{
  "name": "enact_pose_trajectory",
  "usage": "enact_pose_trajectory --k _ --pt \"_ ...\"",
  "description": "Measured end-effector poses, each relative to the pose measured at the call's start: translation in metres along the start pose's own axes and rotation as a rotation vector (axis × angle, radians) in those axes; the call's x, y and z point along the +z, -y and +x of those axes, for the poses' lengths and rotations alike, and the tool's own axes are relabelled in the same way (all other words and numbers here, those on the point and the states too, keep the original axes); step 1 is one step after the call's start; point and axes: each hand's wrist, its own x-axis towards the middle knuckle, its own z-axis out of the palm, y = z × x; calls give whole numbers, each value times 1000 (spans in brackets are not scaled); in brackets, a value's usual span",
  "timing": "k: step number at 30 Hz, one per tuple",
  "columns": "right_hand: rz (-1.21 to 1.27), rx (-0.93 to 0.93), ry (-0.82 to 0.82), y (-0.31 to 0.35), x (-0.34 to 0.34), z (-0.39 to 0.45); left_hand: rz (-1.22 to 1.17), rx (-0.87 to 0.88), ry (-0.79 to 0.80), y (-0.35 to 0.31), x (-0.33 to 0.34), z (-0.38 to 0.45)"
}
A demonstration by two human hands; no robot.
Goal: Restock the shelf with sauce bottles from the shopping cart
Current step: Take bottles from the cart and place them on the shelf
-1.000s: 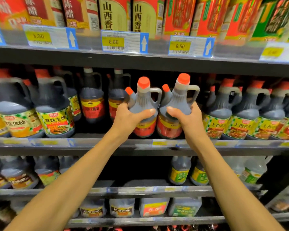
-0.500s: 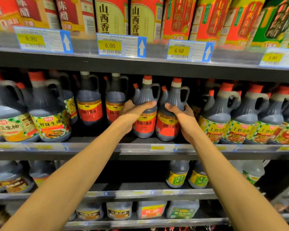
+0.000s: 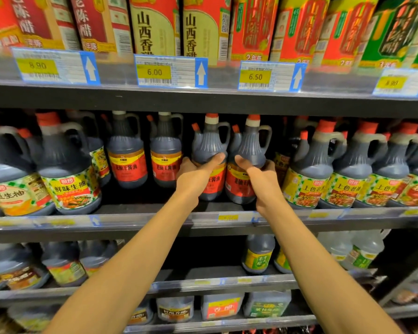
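The step in hand is the placing itself: two dark sauce bottles with red labels stand side by side on the middle shelf, just right of two matching bottles set farther back. The left hand grasps the left bottle round its waist, thumb across the front above the label, fingers wrapped behind. The right hand holds the right bottle the same way, thumb lying over its shoulder. Both grips are curled snugly on the bottles, neither loosened. The bases look to be on or very near the shelf board, though the hands partly hide them. Next, I judge, comes a push rearward to line up with the neighbours, then letting go without nudging the green-labelled jugs close on the right.
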Motion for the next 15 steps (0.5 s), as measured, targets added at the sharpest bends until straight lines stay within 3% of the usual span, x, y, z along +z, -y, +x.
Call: enact_pose_trajectory --k 8,15 --pt "-51 -35 -49 1 9 15 130 18 -87 -9 12 16" --pt "-81 15 -61 3 11 30 95 55 -118 -6 17 25"
